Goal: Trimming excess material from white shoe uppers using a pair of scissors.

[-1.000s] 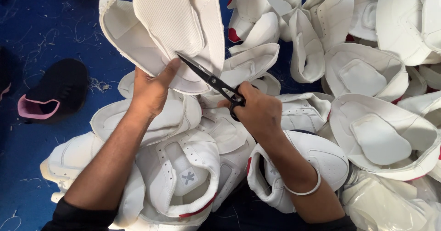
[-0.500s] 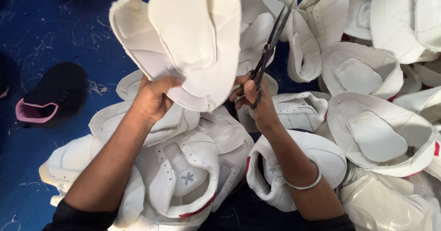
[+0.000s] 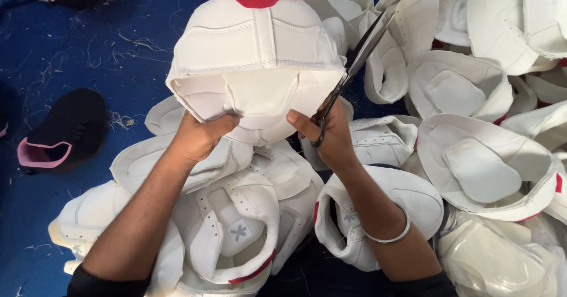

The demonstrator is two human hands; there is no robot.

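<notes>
Both hands [image 3: 201,137] hold a padded white shoe upper [image 3: 254,61], right [image 3: 331,134] gripping steel scissors [image 3: 354,67]

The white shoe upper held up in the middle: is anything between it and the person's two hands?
Nothing visible. The left hand grips the white shoe upper directly at its lower left edge. The right hand touches its lower right edge with the thumb, while also holding scissors, blades pointing up beside the upper rather than between hand and upper.

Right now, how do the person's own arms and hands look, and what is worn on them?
Both forearms are bare. The left hand wears nothing. Behind the right hand, a thin silver bangle circles the forearm. Dark sleeves begin near the elbows.
</notes>
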